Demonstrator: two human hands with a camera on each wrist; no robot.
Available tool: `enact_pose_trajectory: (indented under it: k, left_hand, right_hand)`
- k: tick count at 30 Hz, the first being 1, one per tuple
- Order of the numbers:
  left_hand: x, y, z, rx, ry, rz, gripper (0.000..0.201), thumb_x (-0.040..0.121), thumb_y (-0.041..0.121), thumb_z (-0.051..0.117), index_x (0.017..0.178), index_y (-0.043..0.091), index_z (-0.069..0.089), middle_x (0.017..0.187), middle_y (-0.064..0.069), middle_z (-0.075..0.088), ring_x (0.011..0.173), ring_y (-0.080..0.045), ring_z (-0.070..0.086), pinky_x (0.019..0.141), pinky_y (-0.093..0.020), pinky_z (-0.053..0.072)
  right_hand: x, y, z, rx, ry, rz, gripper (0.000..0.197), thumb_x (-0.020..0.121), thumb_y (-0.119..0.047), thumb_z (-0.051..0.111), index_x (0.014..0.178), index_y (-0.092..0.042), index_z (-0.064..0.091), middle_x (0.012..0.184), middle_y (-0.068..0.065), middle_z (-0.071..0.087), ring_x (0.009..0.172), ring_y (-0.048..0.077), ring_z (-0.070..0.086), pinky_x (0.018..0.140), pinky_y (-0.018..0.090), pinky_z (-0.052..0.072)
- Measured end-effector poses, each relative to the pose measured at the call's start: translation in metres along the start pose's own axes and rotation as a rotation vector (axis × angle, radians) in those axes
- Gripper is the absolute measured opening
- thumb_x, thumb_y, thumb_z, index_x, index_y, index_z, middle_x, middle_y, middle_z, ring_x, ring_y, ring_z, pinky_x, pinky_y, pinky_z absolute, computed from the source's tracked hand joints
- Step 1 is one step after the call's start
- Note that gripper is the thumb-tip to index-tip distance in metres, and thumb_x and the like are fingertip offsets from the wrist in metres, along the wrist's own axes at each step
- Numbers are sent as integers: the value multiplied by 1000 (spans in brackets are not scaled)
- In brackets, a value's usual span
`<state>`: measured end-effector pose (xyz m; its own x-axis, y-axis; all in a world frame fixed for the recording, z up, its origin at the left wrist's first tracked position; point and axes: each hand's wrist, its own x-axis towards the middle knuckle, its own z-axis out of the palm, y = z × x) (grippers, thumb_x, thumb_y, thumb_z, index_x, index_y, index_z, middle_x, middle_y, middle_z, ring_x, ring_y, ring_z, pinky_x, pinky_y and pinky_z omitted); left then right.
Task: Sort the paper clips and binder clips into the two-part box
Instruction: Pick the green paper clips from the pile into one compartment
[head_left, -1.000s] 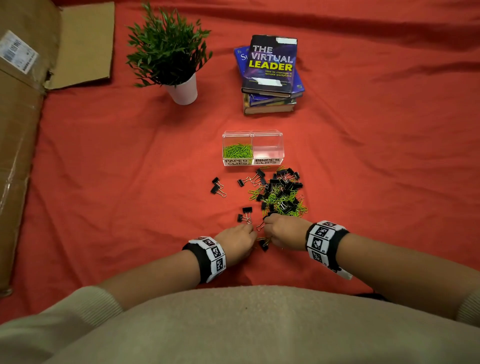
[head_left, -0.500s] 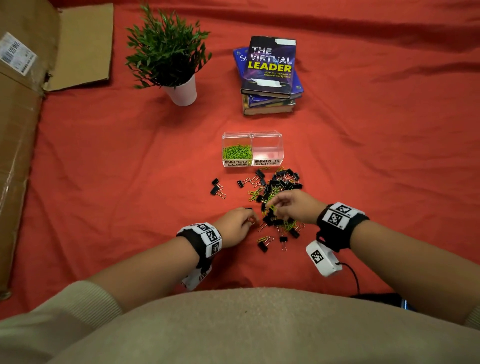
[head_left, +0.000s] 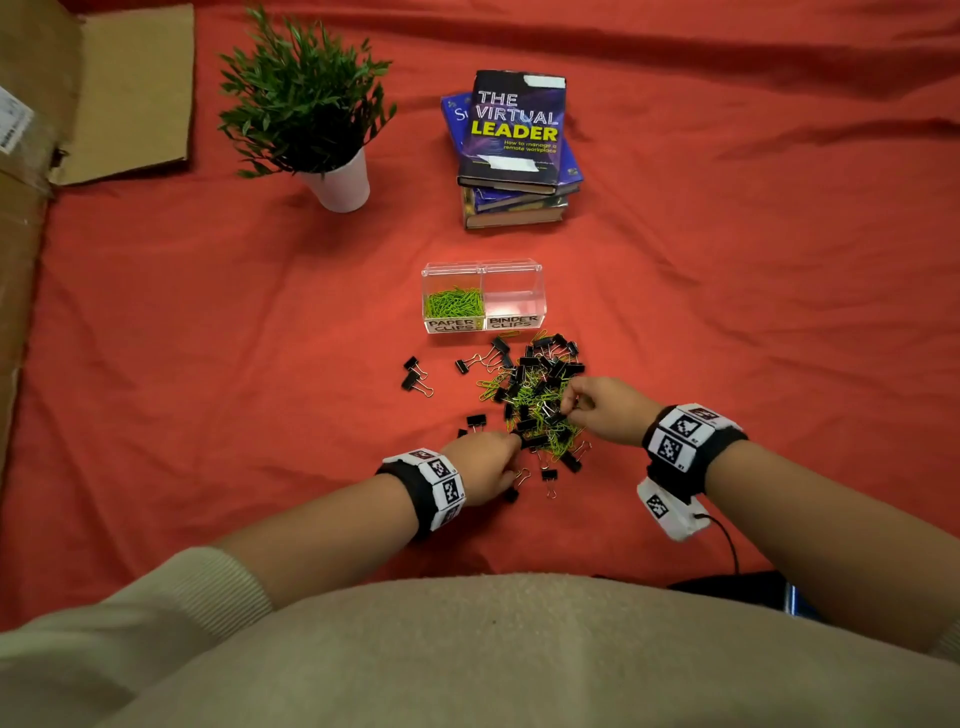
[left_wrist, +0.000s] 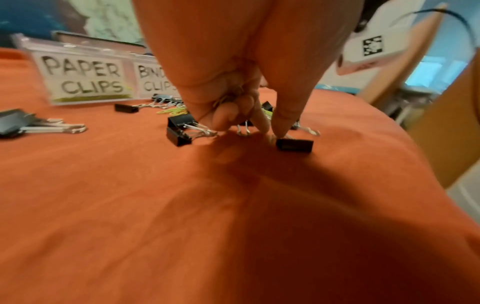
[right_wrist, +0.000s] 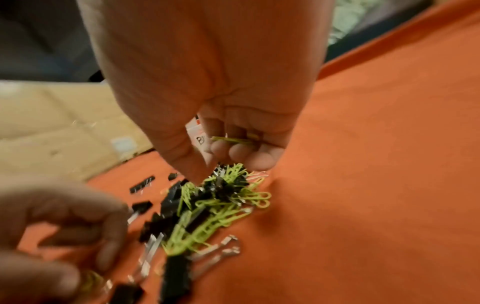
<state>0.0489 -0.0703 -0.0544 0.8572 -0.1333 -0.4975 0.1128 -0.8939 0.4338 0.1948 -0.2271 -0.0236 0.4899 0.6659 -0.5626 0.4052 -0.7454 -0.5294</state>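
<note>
A clear two-part box (head_left: 511, 291) stands on the red cloth; its left part, labelled PAPER CLIPS, holds green paper clips (head_left: 453, 304), and its BINDER CLIPS part looks empty. Just in front lies a mixed pile (head_left: 540, 395) of black binder clips and green paper clips. My right hand (head_left: 569, 402) is over the pile's near right side, its curled fingers holding green paper clips (right_wrist: 233, 139) while the thumb reaches down into the pile. My left hand (head_left: 511, 447) is at the pile's near left edge, gripping a few paper clips (left_wrist: 227, 99), fingertips on the cloth beside a black binder clip (left_wrist: 294, 145).
Two loose binder clips (head_left: 415, 376) lie left of the pile. A potted plant (head_left: 340, 184) and a stack of books (head_left: 514, 150) stand behind the box. Cardboard (head_left: 31, 260) runs along the left edge. A cable and a dark device (head_left: 727, 587) lie near my right forearm.
My right hand has moved forward from the near edge into the middle of the pile. My left hand has shifted slightly forward to the pile's near left edge.
</note>
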Motion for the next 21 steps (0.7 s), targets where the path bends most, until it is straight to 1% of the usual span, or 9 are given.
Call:
enact_pose_trajectory:
  k: [2,4,6,9,12,14,16,19,21]
  left_hand:
    - [1,-1,3,48,-21,12,19,88,18,54,105,11,53,110,-11,61,102,-32,59,81,-41,50]
    - [2,-2,4,73,-23,17,21,88,17,54,108,11,52,113,-12,60,105,-33,58,84,-44,50]
    - [2,-4,6,101,-22,16,24,90,20,52,112,9,51,116,-12,58,108,-33,57,87,-44,49]
    - [1,-7,6,112,-2,17,26,94,22,44,114,7,50,118,-14,57,109,-33,56,88,-43,47]
    - [-2,-10,-2,-3,71,-11,20,95,20,40,105,8,51,108,-13,58,97,-31,57,80,-39,44]
    - [-2,-13,-13,-132,144,-42,13,95,18,40,95,10,49,94,-11,57,83,-28,54,71,-36,40]
    - [-1,-18,-28,-248,208,-101,10,95,17,39,86,13,45,83,-7,53,73,-23,49,65,-34,37]
    - [7,-29,-60,-305,286,-196,12,95,17,39,86,12,46,79,-5,55,68,-21,50,59,-34,39]
    - [15,-36,-85,-297,345,-226,12,95,15,40,90,9,49,80,-6,59,68,-23,53,59,-35,42]
  right_hand:
    - [-3,8,0,-189,-19,-64,18,81,-11,58,97,-17,56,85,-6,56,74,15,54,63,25,42]
    - [-4,13,2,-280,14,-62,27,80,-14,60,106,-17,55,90,-2,56,79,18,54,67,29,44]
    - [-3,14,5,-330,36,-48,28,81,-20,61,108,-17,54,97,2,61,86,21,57,70,30,44]
    - [-1,14,12,-388,26,-46,29,82,-25,63,109,-18,54,105,3,61,96,22,59,78,34,50]
    - [2,14,19,-416,67,-105,25,85,-25,60,109,-18,54,107,3,61,100,20,57,82,34,52]
    - [3,13,23,-440,76,-147,18,90,-23,52,106,-15,55,105,3,60,99,21,56,80,35,52]
    - [4,10,24,-457,78,-156,15,92,-20,44,101,-12,54,100,4,60,94,22,56,77,37,52]
    - [7,4,24,-422,48,-138,8,91,-16,43,90,-15,50,89,1,57,83,20,55,72,35,52]
    - [8,-3,22,-326,6,-123,8,89,-14,45,83,-17,50,79,-2,56,73,19,55,63,29,49]
